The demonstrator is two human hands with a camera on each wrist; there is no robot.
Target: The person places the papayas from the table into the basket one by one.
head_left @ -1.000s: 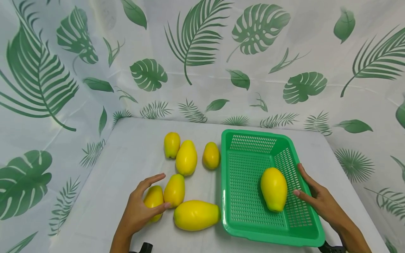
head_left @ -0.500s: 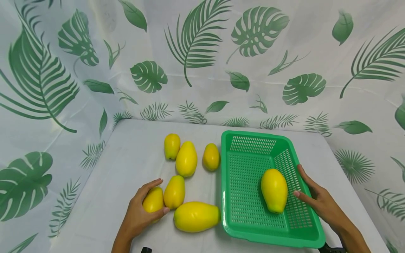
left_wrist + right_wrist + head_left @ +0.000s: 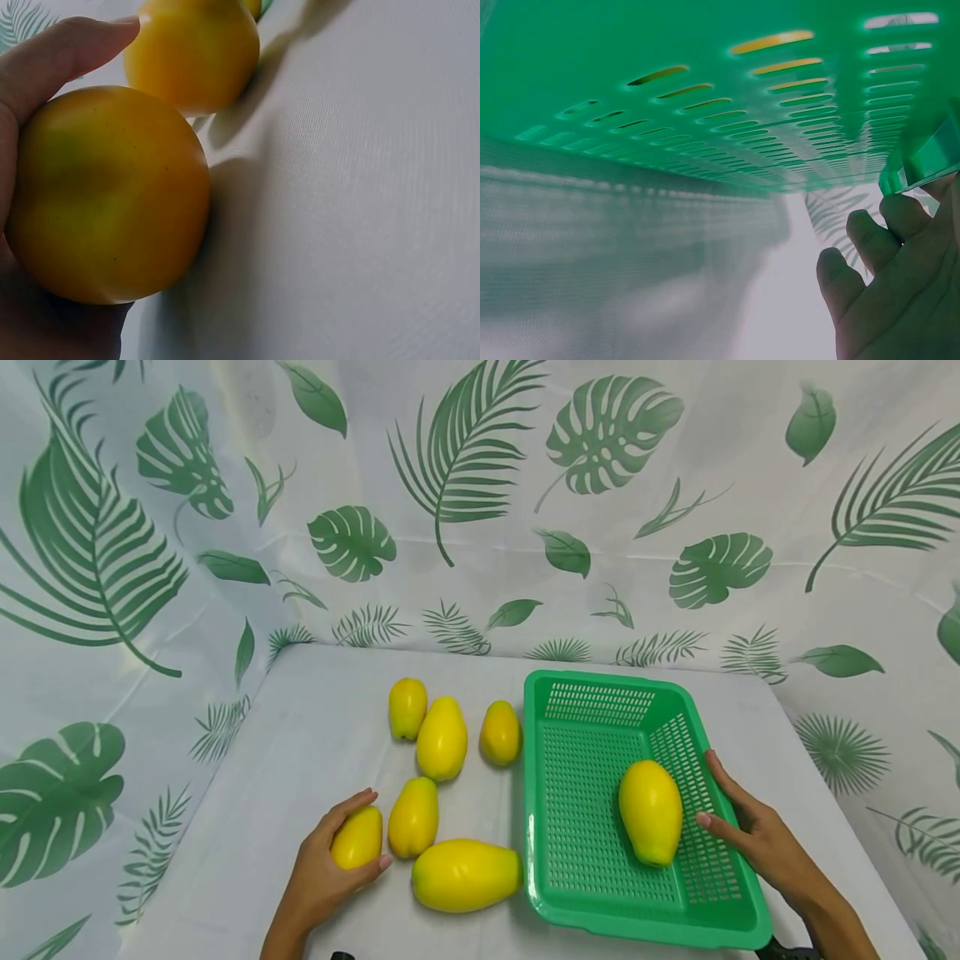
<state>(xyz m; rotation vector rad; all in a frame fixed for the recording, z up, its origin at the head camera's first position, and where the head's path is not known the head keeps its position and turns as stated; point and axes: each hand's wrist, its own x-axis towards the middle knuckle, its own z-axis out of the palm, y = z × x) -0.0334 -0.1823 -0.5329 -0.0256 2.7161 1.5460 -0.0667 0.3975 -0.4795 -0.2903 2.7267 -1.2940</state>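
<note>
My left hand holds a small yellow papaya, thumb along its near side and fingers around its far side. In the left wrist view that papaya fills the grasp, with a second papaya just beyond. A narrow gap parts the held fruit from its neighbour papaya. My right hand grips the right rim of a green plastic basket, thumb over the edge. Inside the basket lies one large papaya. From the right wrist, the basket's slotted underside shows above the curled fingers.
A large papaya lies sideways against the basket's left side. Farther back are a long papaya, a small one beside it, and another papaya near the basket. Leaf-printed cloth rises behind the white table.
My left hand has closed around the small papaya and drawn it slightly left, away from its neighbour. The right hand and the basket stay in place.
</note>
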